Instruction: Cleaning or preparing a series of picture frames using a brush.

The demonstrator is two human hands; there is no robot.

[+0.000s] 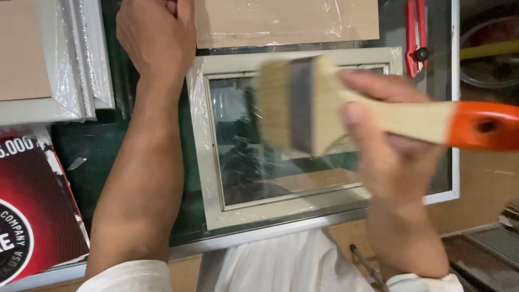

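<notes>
1. I see my right hand [392,146] gripping a wide brush [303,105] by its pale handle, fingers wrapped tight; the bristles hover blurred over the glass [243,157] of a pale frame [213,135].
2. My left hand [157,35] is curled in a fist near the frame's top left corner, at the edge of a wrapped board [286,19]; I cannot tell whether it holds anything.
3. The frame lies flat on the green mat [86,151], a red cutter [416,35] well apart at top right.
4. I judge this a dusting step; the next stroke calls for light, even passes across the glass with the frame kept steady.
</notes>
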